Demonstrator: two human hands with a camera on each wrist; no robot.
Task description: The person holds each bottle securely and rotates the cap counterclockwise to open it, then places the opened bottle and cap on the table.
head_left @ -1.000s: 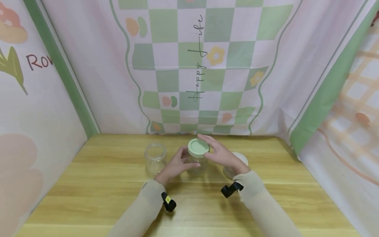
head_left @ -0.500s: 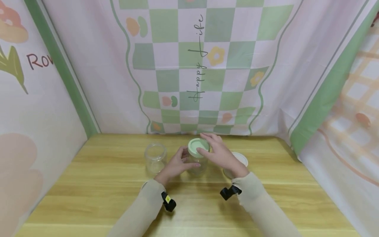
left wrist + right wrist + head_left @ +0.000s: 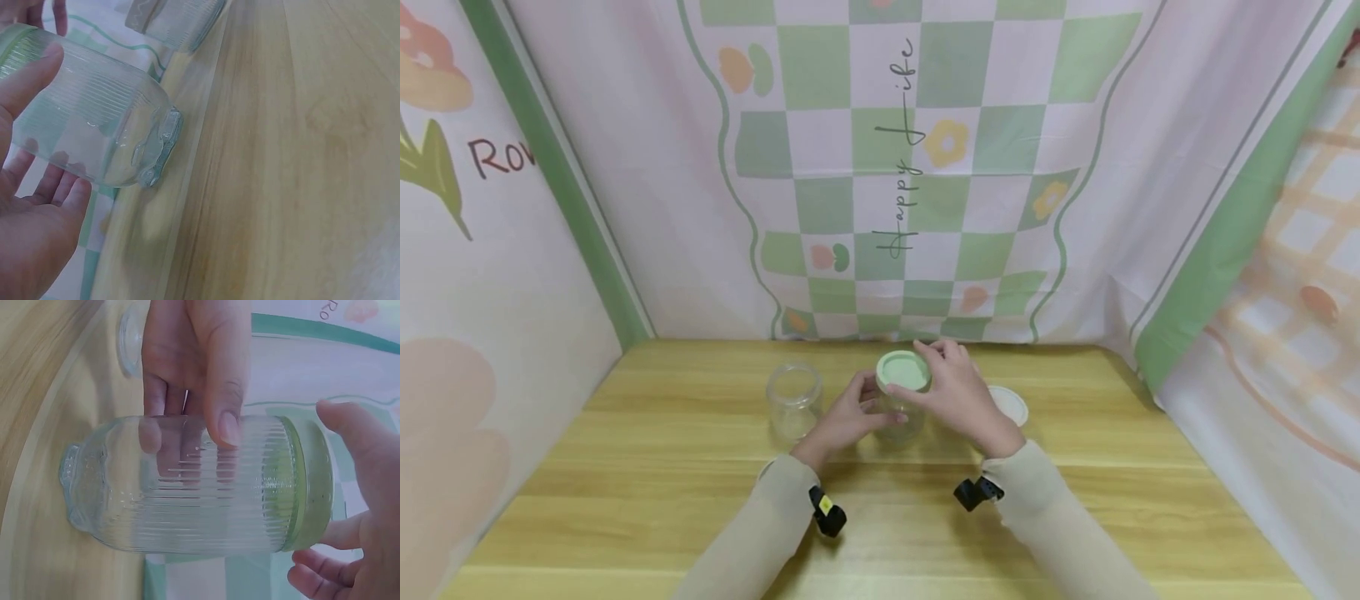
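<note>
A ribbed clear glass jar (image 3: 187,487) with a light green lid (image 3: 903,371) stands upright in the middle of the table. My left hand (image 3: 847,419) holds the jar's side, thumb on the near face and fingers around the far face, as the left wrist view also shows. The right hand (image 3: 958,392) is at the lid's right side in the head view. Its thumb lies on the near rim and its fingers reach the far rim, gripping the lid's edge. In the right wrist view, several fingers (image 3: 322,572) of that hand curl below the lid.
To the left stands a lidless glass jar (image 3: 793,404). On the right is a jar with a white lid (image 3: 1009,406), partly hidden by my right hand and forearm. The wooden table (image 3: 647,467) ends at a checked curtain (image 3: 880,200) behind.
My right hand has turned around the green lid: its thumb has moved left along the near rim and its fingers to the right. The left hand and the jar have stayed put.
</note>
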